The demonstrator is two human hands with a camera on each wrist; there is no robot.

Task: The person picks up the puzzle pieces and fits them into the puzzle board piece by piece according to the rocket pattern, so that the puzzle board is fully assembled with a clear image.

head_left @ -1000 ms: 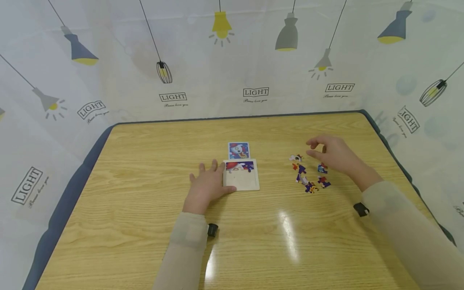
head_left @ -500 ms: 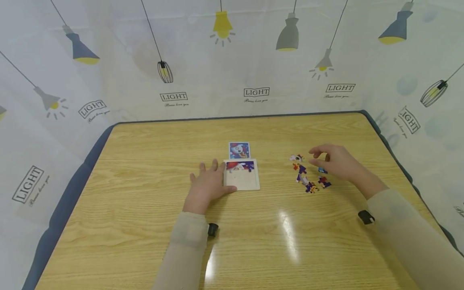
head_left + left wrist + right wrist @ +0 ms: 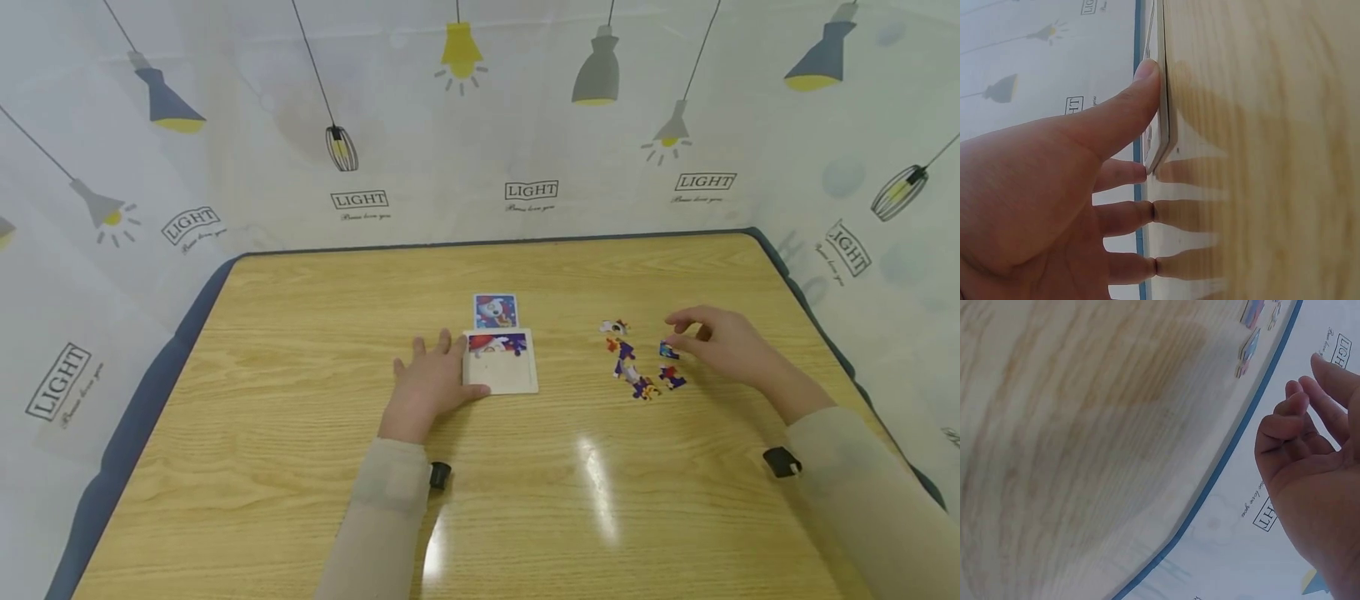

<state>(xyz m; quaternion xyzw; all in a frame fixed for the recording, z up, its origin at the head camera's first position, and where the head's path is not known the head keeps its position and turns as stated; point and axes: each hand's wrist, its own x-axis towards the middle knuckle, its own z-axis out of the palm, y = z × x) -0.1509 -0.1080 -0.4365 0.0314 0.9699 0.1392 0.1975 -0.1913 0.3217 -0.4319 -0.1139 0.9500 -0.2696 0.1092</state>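
Puzzle tray [image 3: 506, 374] touches splayed left hand [image 3: 428, 380]; right hand [image 3: 722, 340] has fingertips apart; backdrop [image 3: 480, 150] reads "LIGHT".

Both arms wear pale beige, long, plain fabric: the left sleeve [image 3: 371, 533] and right sleeve [image 3: 885, 500] each end in a cuff at the wrist. A faint squarish outline shows in the cloth near the left cuff [image 3: 401, 450]. A small black block [image 3: 440, 476] juts from the left wrist; its dark counterpart [image 3: 782, 462] on the right bears a pale spot. Left hand [image 3: 426, 387] and right hand [image 3: 723, 340] are bare.
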